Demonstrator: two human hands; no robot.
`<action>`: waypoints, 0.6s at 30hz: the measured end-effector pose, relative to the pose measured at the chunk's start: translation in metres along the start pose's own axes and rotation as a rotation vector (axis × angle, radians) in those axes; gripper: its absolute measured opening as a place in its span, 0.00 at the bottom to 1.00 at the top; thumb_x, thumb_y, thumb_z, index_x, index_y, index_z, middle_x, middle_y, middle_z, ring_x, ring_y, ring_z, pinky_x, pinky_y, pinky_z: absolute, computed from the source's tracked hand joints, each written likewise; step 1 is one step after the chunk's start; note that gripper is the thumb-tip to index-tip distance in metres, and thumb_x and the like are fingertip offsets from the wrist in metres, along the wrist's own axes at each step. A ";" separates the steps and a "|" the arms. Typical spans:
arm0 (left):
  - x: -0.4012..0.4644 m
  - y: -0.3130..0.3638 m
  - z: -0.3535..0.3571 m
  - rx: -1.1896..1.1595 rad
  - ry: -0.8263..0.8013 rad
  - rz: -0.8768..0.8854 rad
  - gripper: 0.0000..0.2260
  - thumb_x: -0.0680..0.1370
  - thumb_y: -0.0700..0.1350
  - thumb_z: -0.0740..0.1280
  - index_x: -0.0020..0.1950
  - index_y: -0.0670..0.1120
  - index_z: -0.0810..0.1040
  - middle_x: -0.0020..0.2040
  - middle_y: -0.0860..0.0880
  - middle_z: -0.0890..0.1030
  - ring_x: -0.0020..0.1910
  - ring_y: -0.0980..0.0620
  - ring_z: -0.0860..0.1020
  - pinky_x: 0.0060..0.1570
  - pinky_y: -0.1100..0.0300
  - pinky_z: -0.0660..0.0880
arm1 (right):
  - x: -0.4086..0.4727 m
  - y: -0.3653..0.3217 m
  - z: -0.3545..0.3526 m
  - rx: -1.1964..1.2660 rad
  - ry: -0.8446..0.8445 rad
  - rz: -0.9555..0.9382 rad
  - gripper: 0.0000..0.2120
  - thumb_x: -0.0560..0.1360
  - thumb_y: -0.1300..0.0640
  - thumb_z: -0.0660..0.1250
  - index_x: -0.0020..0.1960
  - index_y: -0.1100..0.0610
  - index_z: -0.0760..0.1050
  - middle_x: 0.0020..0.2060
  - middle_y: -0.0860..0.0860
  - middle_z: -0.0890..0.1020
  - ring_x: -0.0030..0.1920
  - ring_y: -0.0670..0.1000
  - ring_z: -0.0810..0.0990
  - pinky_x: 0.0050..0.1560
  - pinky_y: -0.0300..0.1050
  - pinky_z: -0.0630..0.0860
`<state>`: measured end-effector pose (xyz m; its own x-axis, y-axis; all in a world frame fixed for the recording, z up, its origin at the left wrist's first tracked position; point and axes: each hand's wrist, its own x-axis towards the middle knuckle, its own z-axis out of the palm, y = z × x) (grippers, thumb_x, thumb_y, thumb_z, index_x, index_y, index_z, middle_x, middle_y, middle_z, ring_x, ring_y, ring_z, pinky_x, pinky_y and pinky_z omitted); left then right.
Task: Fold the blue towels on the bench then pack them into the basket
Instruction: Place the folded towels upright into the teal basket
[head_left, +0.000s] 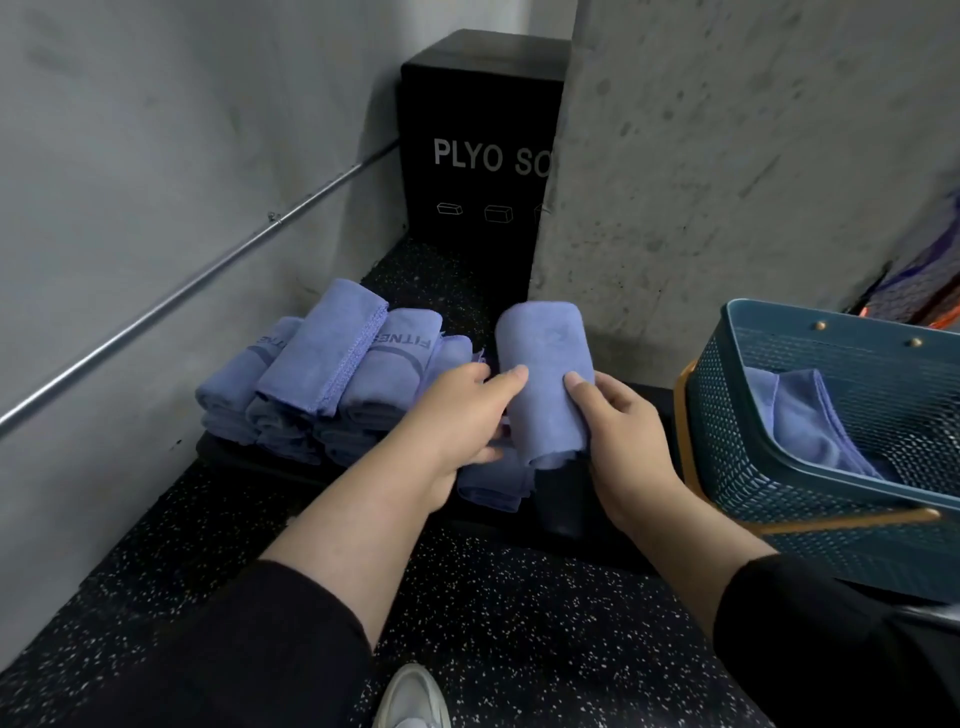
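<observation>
A folded blue towel (545, 374) is lifted above the low black bench (270, 462), held between both hands. My left hand (462, 415) grips its left edge with the thumb on top. My right hand (623, 436) pinches its right side. Under them another blue towel (493, 480) lies on the bench. Several rolled blue towels (322, 374) are stacked at the bench's left. The teal perforated basket (769, 452) stands at the right with a blue towel (810, 421) inside.
A black plyo box (478, 130) stands behind the bench against the concrete walls. A metal pipe (208, 270) runs along the left wall. The floor (493, 597) is black speckled rubber, and a white shoe (413, 699) shows at the bottom edge.
</observation>
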<state>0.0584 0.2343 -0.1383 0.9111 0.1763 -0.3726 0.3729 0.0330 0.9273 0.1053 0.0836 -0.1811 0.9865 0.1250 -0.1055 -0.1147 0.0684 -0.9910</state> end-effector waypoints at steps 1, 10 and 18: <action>0.000 0.002 0.005 -0.083 -0.022 -0.002 0.16 0.83 0.54 0.65 0.66 0.46 0.77 0.57 0.48 0.85 0.53 0.49 0.85 0.50 0.52 0.83 | -0.007 -0.004 0.001 -0.027 -0.030 -0.038 0.09 0.81 0.55 0.67 0.58 0.56 0.82 0.51 0.53 0.87 0.56 0.57 0.84 0.60 0.59 0.80; -0.011 0.027 0.042 -0.399 -0.021 0.086 0.13 0.81 0.48 0.69 0.59 0.39 0.80 0.51 0.40 0.86 0.52 0.44 0.85 0.61 0.45 0.80 | -0.046 -0.054 -0.018 -0.134 -0.133 -0.151 0.11 0.81 0.49 0.66 0.63 0.48 0.79 0.52 0.45 0.86 0.55 0.45 0.84 0.58 0.48 0.80; -0.023 0.043 0.094 -0.326 -0.077 0.309 0.14 0.78 0.50 0.72 0.54 0.40 0.82 0.51 0.39 0.86 0.53 0.41 0.85 0.61 0.40 0.78 | -0.063 -0.098 -0.079 -0.088 -0.082 -0.114 0.11 0.79 0.57 0.69 0.61 0.57 0.79 0.52 0.53 0.86 0.55 0.53 0.85 0.60 0.56 0.80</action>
<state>0.0702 0.1395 -0.0936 0.9859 0.1535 -0.0663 0.0174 0.3006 0.9536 0.0636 -0.0090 -0.0837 0.9793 0.2021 0.0111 0.0114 -0.0002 -0.9999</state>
